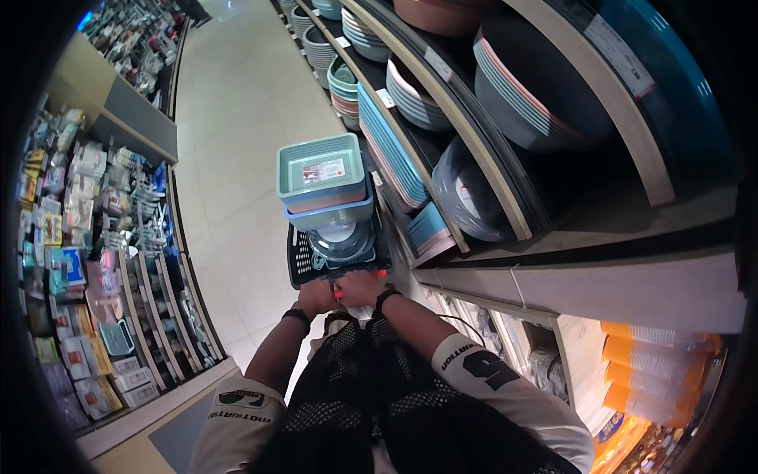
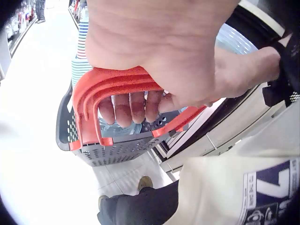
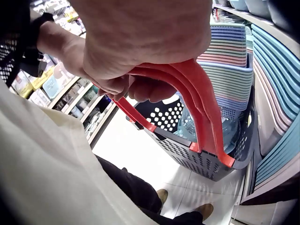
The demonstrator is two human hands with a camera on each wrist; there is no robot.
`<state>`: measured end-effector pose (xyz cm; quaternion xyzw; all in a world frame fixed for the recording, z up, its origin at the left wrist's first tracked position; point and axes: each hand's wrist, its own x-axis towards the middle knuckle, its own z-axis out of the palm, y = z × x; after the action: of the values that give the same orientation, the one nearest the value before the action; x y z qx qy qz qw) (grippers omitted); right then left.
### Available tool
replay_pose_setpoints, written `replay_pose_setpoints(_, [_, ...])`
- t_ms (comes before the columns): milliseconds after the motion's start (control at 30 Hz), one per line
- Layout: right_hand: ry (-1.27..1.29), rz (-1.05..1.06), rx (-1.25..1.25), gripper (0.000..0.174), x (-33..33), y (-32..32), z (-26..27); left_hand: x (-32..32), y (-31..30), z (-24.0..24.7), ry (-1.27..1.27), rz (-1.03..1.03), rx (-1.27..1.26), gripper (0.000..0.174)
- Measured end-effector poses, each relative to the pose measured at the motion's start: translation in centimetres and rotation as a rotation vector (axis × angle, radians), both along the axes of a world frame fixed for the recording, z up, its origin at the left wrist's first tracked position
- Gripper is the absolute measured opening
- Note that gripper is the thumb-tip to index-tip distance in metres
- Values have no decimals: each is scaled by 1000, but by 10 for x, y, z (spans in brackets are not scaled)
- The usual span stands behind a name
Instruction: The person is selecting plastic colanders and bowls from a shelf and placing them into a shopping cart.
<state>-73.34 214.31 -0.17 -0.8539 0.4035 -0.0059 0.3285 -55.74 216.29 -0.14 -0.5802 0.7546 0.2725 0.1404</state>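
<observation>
Both hands grip the red handle (image 2: 119, 79) of a dark grey perforated basket (image 3: 180, 152). In the left wrist view the left hand (image 2: 154, 51) has its fingers curled under the handle. The right hand (image 3: 145, 42) wraps the same handle in the right wrist view. From the head, the left hand (image 1: 317, 295) and right hand (image 1: 359, 288) sit side by side at the basket's near edge. Stacked rectangular plastic baskets (image 1: 322, 164), pale green on top with a label, rise from it. Nearer the handle lies clear, round plasticware (image 1: 341, 241).
Shelves (image 1: 489, 189) with stacked basins and tubs stand close on the right, orange-wrapped cups (image 1: 651, 363) below. Packaged goods (image 1: 79, 213) fill a shelf on the left. A tiled aisle (image 1: 237, 103) runs ahead, with a person's legs (image 2: 40, 10) far off.
</observation>
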Motion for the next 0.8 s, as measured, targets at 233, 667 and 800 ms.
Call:
replay_pose_setpoints(233, [65, 108, 17, 22, -5, -20, -1, -8, -10, -11, -63, 88, 62, 29])
replay_pose_setpoints(667, [7, 94, 24, 22, -14, -38, -2, -15, -29, -5, -54, 57, 175, 32])
replay_pose_setpoints(800, [-33, 127, 41, 22, -16, -42, -2, -17, -28, -7, -35, 168, 170, 32])
